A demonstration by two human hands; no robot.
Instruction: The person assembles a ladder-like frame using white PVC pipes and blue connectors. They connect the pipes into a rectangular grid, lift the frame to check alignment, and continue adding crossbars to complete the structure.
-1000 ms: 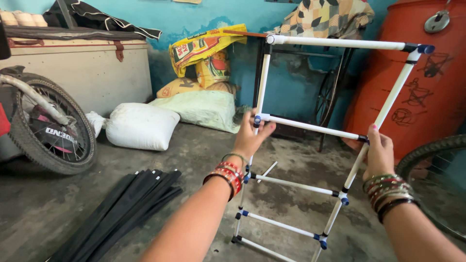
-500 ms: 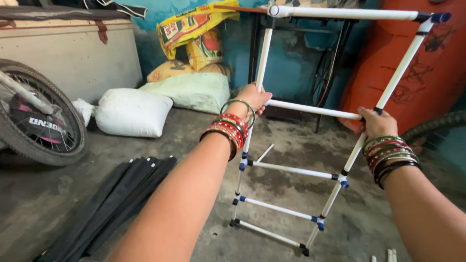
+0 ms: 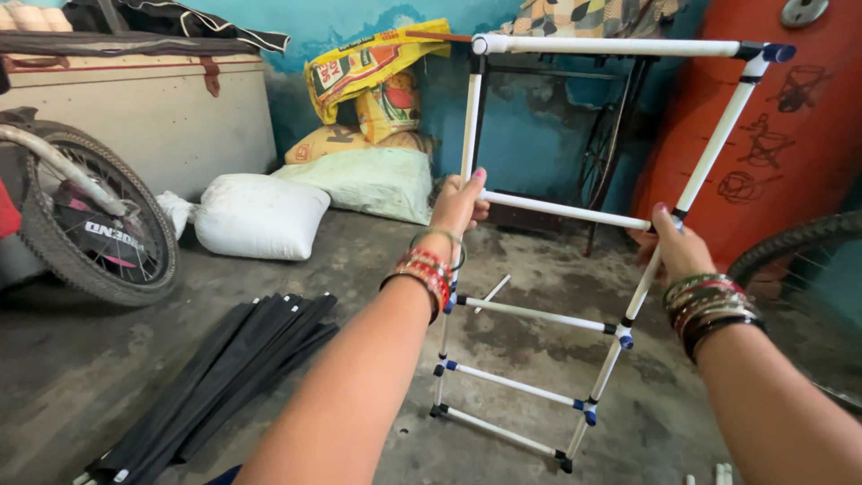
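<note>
A tall frame of white pipes [image 3: 561,209] with blue and black joints stands upright on the concrete floor, with several cross rungs. My left hand [image 3: 460,205] grips its left upright where a middle rung meets it. My right hand [image 3: 673,247] grips the right upright at the other end of that rung. Both wrists wear red and green bangles. The top bar [image 3: 611,45] runs level above my hands.
A bundle of black strips [image 3: 215,377] lies on the floor at the left. A bicycle wheel [image 3: 94,229] stands far left, another tyre [image 3: 799,242] at the right. White sacks [image 3: 260,216], a yellow bag [image 3: 377,67], a white chest [image 3: 135,117] and an orange tank [image 3: 790,126] line the back.
The view has shifted a little and the frame sits slightly more upright and nearer. Both hands keep their hold at the same rung.
</note>
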